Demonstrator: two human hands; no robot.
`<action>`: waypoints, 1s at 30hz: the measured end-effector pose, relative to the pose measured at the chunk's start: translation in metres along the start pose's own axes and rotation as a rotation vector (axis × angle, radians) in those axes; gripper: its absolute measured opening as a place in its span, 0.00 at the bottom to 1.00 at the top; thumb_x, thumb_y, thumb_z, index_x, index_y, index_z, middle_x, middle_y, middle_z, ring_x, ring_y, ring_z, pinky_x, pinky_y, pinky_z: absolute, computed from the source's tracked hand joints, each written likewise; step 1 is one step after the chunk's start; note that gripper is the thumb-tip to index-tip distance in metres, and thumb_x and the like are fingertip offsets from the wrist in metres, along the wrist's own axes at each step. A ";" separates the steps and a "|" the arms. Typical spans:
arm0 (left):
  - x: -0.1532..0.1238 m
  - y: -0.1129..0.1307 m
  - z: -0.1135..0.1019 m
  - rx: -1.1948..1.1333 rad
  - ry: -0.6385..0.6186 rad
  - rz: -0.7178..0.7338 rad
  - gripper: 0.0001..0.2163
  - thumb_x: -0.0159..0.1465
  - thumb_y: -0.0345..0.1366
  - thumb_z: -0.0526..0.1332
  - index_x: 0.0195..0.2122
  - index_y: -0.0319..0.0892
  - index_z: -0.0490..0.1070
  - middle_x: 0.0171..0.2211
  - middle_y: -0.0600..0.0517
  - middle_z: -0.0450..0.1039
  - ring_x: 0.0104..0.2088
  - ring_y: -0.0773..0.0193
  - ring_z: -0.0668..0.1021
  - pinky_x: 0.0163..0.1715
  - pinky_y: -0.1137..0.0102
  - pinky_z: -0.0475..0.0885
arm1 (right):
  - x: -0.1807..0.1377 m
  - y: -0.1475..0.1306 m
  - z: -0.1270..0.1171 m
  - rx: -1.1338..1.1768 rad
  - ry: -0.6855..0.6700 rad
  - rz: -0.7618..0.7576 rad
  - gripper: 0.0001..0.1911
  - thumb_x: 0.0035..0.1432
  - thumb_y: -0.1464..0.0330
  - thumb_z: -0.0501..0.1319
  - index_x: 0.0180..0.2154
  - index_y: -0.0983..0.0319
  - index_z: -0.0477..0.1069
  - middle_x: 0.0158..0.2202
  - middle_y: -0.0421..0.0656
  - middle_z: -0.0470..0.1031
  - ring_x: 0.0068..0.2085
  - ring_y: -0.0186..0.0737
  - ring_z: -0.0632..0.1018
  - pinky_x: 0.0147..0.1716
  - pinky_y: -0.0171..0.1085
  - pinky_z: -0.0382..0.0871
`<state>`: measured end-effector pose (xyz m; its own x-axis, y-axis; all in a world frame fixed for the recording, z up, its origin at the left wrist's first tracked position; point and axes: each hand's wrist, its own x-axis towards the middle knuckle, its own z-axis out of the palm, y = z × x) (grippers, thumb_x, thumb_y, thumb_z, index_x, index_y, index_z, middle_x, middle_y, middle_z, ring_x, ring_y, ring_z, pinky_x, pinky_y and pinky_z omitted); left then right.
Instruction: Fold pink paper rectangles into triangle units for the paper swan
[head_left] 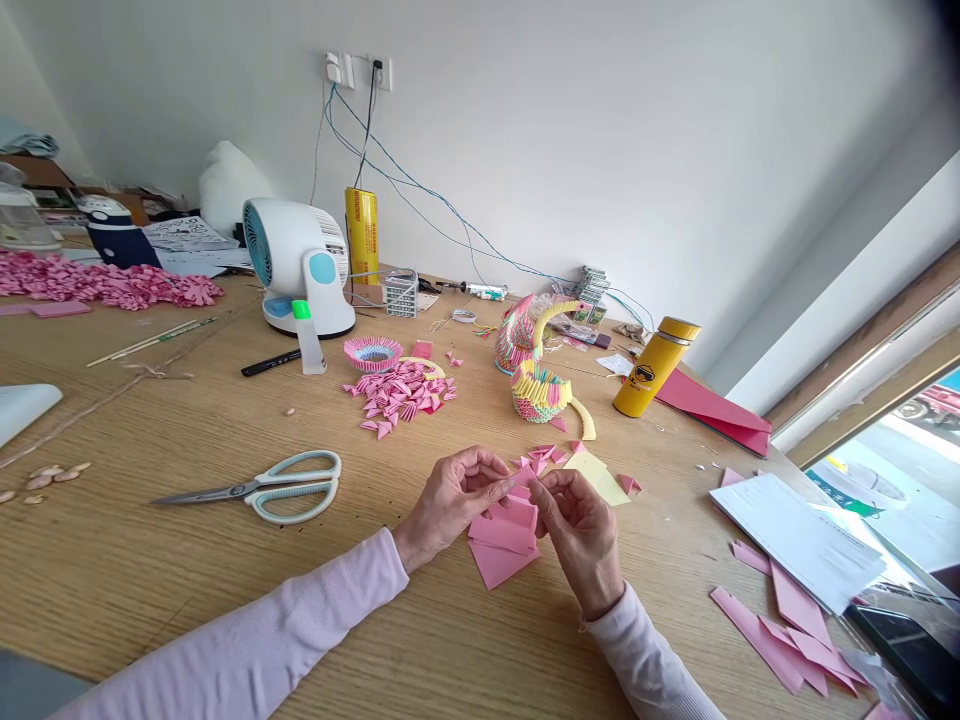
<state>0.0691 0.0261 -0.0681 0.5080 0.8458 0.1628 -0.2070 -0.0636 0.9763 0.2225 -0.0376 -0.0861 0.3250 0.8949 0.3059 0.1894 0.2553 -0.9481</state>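
Note:
Between the fingertips of my left hand [459, 503] and my right hand [581, 530] is a small folded piece of pink paper [523, 480]. Both hands pinch it, one at each end, just above the table. Below lie several pink paper sheets [501, 548], partly under my left fingers. Just beyond my fingertips are folded pink triangles [545, 455] and a pale yellow sheet [598, 478]. Farther back stand a small basket of folded paper [538, 392] with a yellow curved strip and a taller pink paper piece [517, 335].
Scissors [292, 488] lie left of my hands. A heap of pink folded pieces [405, 390], a glue bottle [309, 340] and a white fan [300, 265] stand behind. At right are a yellow thermos [656, 368], pink strips [772, 640], white paper [799, 535] and a phone [911, 650].

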 end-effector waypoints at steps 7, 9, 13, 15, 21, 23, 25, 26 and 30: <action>-0.001 0.001 -0.001 -0.104 -0.088 -0.213 0.18 0.58 0.50 0.61 0.36 0.37 0.70 0.33 0.46 0.76 0.24 0.68 0.76 0.18 0.77 0.67 | -0.001 -0.001 0.000 -0.092 0.051 -0.146 0.09 0.55 0.62 0.65 0.30 0.60 0.71 0.25 0.39 0.68 0.19 0.29 0.65 0.17 0.32 0.60; -0.001 0.001 -0.001 -0.178 -0.091 -0.242 0.18 0.59 0.49 0.61 0.35 0.37 0.70 0.35 0.46 0.76 0.25 0.69 0.77 0.18 0.78 0.66 | -0.001 -0.002 0.001 -0.113 0.044 -0.184 0.08 0.55 0.63 0.64 0.29 0.60 0.73 0.29 0.41 0.70 0.20 0.29 0.65 0.18 0.32 0.61; 0.000 -0.003 -0.005 -0.303 -0.072 -0.251 0.15 0.58 0.46 0.64 0.35 0.38 0.71 0.35 0.49 0.76 0.26 0.71 0.77 0.19 0.80 0.65 | 0.000 -0.003 0.002 -0.135 0.011 -0.230 0.06 0.55 0.65 0.65 0.28 0.59 0.75 0.31 0.43 0.70 0.23 0.32 0.66 0.19 0.33 0.61; 0.001 -0.004 -0.007 -0.341 -0.061 -0.270 0.13 0.57 0.43 0.66 0.36 0.38 0.71 0.33 0.51 0.75 0.26 0.72 0.76 0.20 0.80 0.65 | 0.000 -0.002 0.002 -0.136 0.016 -0.234 0.05 0.54 0.65 0.66 0.28 0.59 0.75 0.31 0.43 0.70 0.23 0.33 0.67 0.20 0.34 0.61; 0.003 -0.004 -0.008 -0.434 -0.033 -0.258 0.13 0.54 0.39 0.69 0.36 0.39 0.70 0.29 0.55 0.72 0.27 0.72 0.76 0.21 0.80 0.66 | -0.002 0.001 0.007 -0.014 -0.023 -0.062 0.10 0.55 0.62 0.64 0.27 0.61 0.70 0.28 0.41 0.71 0.19 0.30 0.66 0.17 0.33 0.62; 0.003 -0.004 -0.008 -0.431 -0.040 -0.238 0.12 0.55 0.40 0.68 0.34 0.39 0.70 0.28 0.55 0.71 0.28 0.71 0.76 0.20 0.80 0.66 | -0.003 0.001 0.009 0.059 -0.027 0.028 0.13 0.54 0.61 0.64 0.25 0.61 0.67 0.24 0.39 0.70 0.18 0.29 0.66 0.16 0.32 0.61; 0.003 -0.005 -0.008 -0.399 -0.040 -0.227 0.12 0.55 0.40 0.68 0.34 0.38 0.70 0.27 0.55 0.72 0.27 0.71 0.76 0.21 0.79 0.66 | -0.004 -0.001 0.011 0.106 -0.011 0.085 0.15 0.53 0.60 0.65 0.24 0.61 0.65 0.22 0.38 0.69 0.17 0.28 0.66 0.15 0.30 0.59; 0.003 -0.005 -0.007 -0.377 -0.037 -0.225 0.13 0.54 0.40 0.69 0.34 0.38 0.70 0.27 0.55 0.72 0.27 0.71 0.75 0.21 0.79 0.67 | -0.004 -0.002 0.012 0.123 -0.002 0.102 0.16 0.52 0.60 0.66 0.23 0.62 0.65 0.22 0.38 0.68 0.16 0.28 0.66 0.14 0.30 0.58; 0.002 -0.006 -0.005 -0.288 -0.028 -0.206 0.15 0.53 0.40 0.69 0.37 0.37 0.70 0.29 0.53 0.74 0.28 0.69 0.77 0.23 0.78 0.68 | -0.004 -0.007 0.013 0.167 0.020 0.135 0.17 0.50 0.60 0.67 0.22 0.61 0.64 0.17 0.34 0.64 0.15 0.26 0.63 0.13 0.28 0.55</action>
<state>0.0672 0.0309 -0.0739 0.5855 0.8102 -0.0260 -0.3231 0.2627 0.9092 0.2076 -0.0382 -0.0823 0.3557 0.9181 0.1750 -0.0126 0.1919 -0.9813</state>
